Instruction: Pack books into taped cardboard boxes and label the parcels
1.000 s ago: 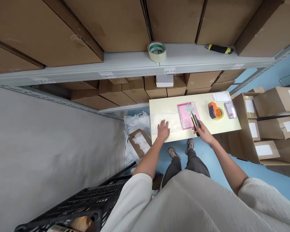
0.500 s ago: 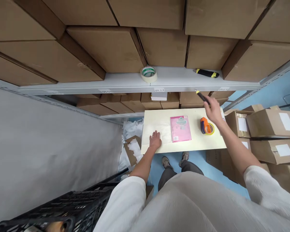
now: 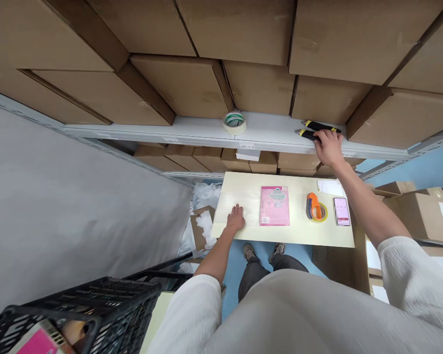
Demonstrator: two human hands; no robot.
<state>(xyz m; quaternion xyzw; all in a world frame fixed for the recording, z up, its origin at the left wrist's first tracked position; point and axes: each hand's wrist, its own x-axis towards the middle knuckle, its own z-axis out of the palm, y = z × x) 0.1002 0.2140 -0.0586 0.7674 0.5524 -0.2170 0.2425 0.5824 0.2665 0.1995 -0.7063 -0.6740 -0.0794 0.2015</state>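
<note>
My right hand is at the edge of the grey shelf, its fingers closed around a black and yellow utility knife. Just behind lies a second utility knife of the same colours, on the shelf board. My left hand rests flat, fingers spread, on the left part of the cream tabletop; a faint, clear plastic sheet seems to lie there. To its right is a flat pink packet. Further right sits an orange tape dispenser with a yellow-edged tape roll.
A roll of masking tape sits on the shelf in front of stacked cardboard boxes. A phone and white paper lie at the table's right end. A black crate stands lower left; more boxes are on the right.
My right hand has carried the utility knife up from above the table to the shelf, beside the other one. My left hand stays flat on the tabletop. The view has shifted slightly.
</note>
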